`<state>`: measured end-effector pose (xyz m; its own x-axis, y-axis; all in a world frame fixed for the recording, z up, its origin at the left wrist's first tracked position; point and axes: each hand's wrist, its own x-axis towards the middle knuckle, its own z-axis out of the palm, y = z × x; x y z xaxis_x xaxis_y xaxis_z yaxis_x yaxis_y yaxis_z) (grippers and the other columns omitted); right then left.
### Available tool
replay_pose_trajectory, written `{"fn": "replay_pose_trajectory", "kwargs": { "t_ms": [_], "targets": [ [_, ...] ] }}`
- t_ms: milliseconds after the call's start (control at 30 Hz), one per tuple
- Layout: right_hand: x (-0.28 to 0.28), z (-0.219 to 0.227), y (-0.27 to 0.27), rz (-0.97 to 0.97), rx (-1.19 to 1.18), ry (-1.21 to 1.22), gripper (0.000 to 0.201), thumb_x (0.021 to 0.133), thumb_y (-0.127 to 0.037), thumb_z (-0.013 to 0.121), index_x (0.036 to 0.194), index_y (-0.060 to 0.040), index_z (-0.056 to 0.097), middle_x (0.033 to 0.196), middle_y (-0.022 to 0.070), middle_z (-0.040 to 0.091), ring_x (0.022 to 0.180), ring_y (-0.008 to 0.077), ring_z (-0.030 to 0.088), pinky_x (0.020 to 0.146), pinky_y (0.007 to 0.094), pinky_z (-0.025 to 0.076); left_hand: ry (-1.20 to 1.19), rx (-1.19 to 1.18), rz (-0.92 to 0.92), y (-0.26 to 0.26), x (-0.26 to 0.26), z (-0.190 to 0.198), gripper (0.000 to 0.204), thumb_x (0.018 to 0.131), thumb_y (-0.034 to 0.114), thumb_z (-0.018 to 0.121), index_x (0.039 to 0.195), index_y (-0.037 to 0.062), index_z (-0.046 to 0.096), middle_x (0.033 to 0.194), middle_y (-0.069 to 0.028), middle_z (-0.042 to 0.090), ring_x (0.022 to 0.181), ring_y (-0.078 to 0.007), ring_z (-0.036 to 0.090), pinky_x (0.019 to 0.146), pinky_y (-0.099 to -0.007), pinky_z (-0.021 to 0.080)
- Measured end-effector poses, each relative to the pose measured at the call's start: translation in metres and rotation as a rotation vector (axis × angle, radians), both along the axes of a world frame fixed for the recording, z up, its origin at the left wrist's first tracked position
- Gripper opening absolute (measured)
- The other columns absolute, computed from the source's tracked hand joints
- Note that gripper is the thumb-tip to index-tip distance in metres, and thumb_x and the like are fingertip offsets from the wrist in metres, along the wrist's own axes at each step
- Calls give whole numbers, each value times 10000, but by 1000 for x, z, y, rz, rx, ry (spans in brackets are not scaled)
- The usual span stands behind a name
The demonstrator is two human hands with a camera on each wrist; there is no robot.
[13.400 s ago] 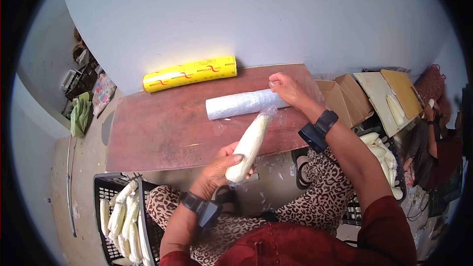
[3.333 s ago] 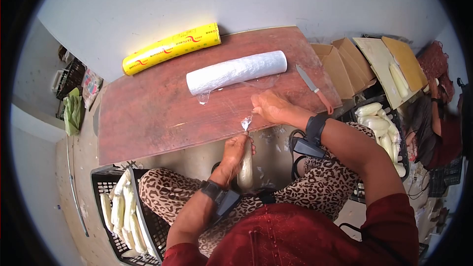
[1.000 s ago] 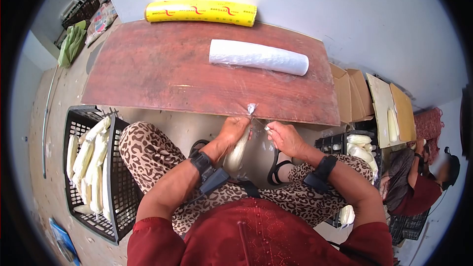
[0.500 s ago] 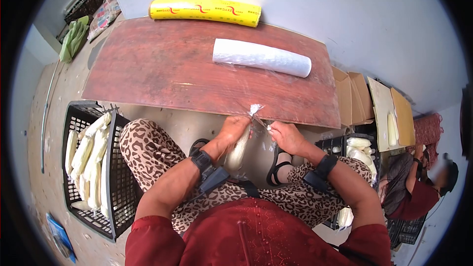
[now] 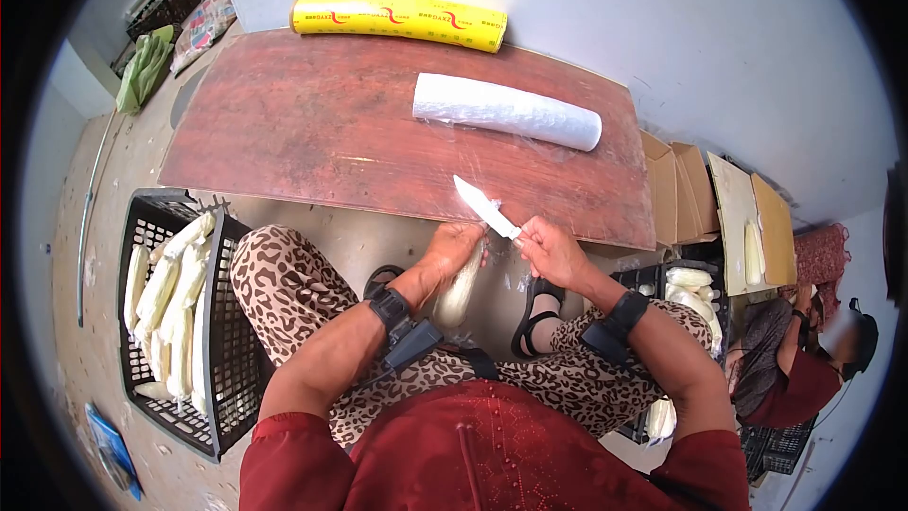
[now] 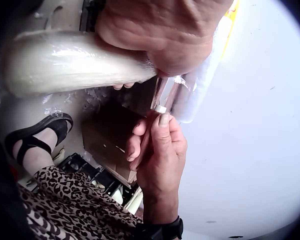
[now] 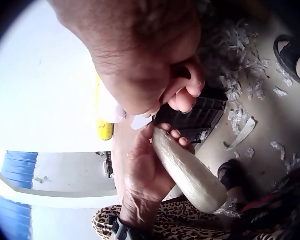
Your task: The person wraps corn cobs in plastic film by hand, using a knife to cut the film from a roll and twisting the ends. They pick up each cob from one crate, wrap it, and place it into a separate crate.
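In the head view my left hand (image 5: 452, 251) grips the narrow end of a pale, tapering vegetable (image 5: 459, 298) wrapped in clear film. Its thick end hangs down toward my lap, and the film looks shiny in the right wrist view. A knife (image 5: 489, 209) is in my right hand (image 5: 553, 253), fingers curled round its handle. The blade points up and left, just above my left hand at the table's front edge, overlapping the twisted film end. From the left wrist the blade (image 6: 164, 93) shows right by my left hand.
A white film roll (image 5: 506, 112) lies on the red-brown table (image 5: 284, 123), with a yellow roll (image 5: 397, 22) behind it. Black crates (image 5: 241, 341) of similar pale vegetables stand at both sides. Cardboard (image 5: 676, 189) and another person (image 5: 799, 360) are at right.
The knife's blade has swung up across the twisted film end and now shows broadside, where earlier it was hardly visible. My left hand keeps its hold on the vegetable.
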<state>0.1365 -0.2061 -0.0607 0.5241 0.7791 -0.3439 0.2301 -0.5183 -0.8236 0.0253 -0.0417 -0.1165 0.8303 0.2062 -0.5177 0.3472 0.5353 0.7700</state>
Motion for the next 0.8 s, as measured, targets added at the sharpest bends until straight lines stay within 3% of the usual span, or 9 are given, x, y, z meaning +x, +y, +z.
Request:
{"fn": "replay_pose_trajectory", "kwargs": {
  "t_ms": [67,167,267,367,467,800],
  "targets": [
    [-1,1,1,-4,-15,-59,111,942,-110,569,926,-21,504,679,12,551,535,71,535,456,250,421,-6,5,-8,0,0,-1,284,951,278,556,827,26,603,682,-76,610,568,-153,584,521,-279,485],
    [-2,-2,1,39,38,-336,130,912,-108,605,899,-25,505,656,56,572,547,133,561,498,311,443,-7,14,-20,1,0,-1,286,954,277,545,827,27,602,686,-74,611,572,-153,585,524,-277,488],
    [-6,-1,3,50,105,-472,152,896,-112,607,946,-27,491,674,142,601,605,288,619,560,411,467,-4,22,-28,1,-1,2,287,954,278,540,828,28,601,693,-73,612,577,-154,588,529,-276,491],
    [-12,4,6,74,-80,-611,191,903,-154,580,964,-23,454,815,207,649,760,412,639,636,486,495,-6,20,-26,1,-1,3,283,951,276,539,830,28,602,698,-74,614,581,-154,589,531,-277,492],
    [-17,8,10,164,-76,-686,207,898,-115,574,1018,-27,430,771,223,625,775,459,609,653,525,474,-18,19,-11,0,-1,3,280,950,273,539,832,27,602,697,-73,614,581,-153,590,532,-278,493],
    [-26,0,16,293,-249,-829,162,864,-69,527,968,0,423,857,239,628,759,423,639,655,497,511,-5,43,9,-2,0,3,282,950,269,545,818,28,610,686,-70,611,566,-149,584,518,-281,488]
  ]
}}
